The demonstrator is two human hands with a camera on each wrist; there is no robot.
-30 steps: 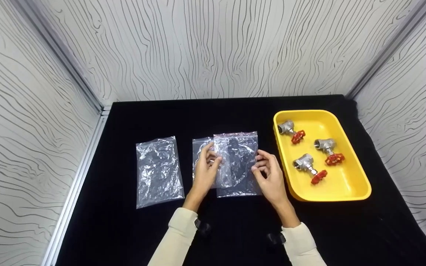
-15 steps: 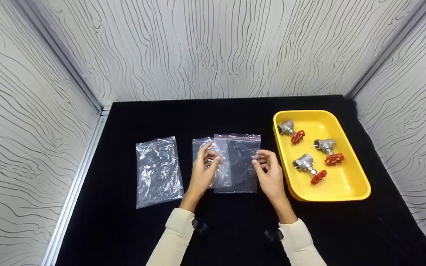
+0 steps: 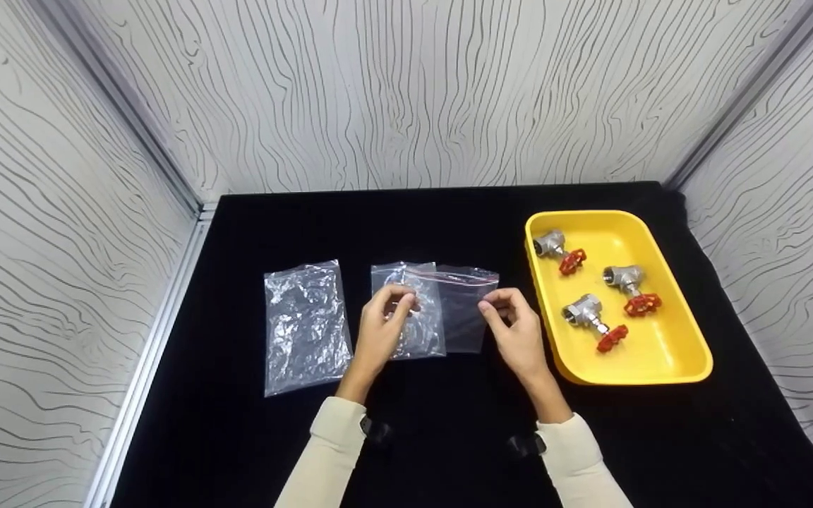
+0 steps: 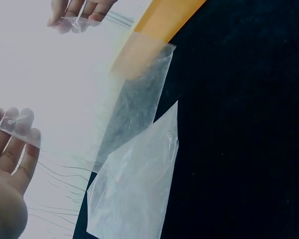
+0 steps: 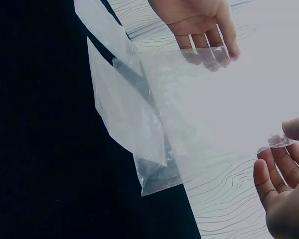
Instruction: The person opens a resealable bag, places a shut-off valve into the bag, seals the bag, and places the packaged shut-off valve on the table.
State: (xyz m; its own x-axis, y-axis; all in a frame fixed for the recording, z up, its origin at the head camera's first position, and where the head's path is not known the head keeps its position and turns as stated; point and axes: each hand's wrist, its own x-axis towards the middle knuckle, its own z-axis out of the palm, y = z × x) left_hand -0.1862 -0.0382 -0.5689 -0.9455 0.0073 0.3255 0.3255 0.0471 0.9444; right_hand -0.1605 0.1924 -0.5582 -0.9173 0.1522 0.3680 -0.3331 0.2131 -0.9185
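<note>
Both hands hold a clear zip bag (image 3: 464,310) with a red line along its zip edge, above the black table. The left hand (image 3: 378,331) pinches its left side between thumb and fingers, and the right hand (image 3: 517,331) pinches its right side. In the right wrist view the raised bag (image 5: 199,109) spans the gap between the hands. A second clear bag (image 3: 426,331) lies partly behind it and beside the left fingers. Farther left, a third clear bag (image 3: 306,328) lies flat and wrinkled.
A yellow tray (image 3: 671,367) stands right of the right hand. Inside lie three metal valves with red handwheels: one at the back (image 3: 551,243), one at right (image 3: 625,276) and one in front (image 3: 584,312). Patterned panels (image 3: 406,92) enclose the table (image 3: 449,437).
The held bag has tilted: its zip edge has come lower in the head view and its bottom edge has risen. The left hand has shifted slightly left. Valves and tray stay put.
</note>
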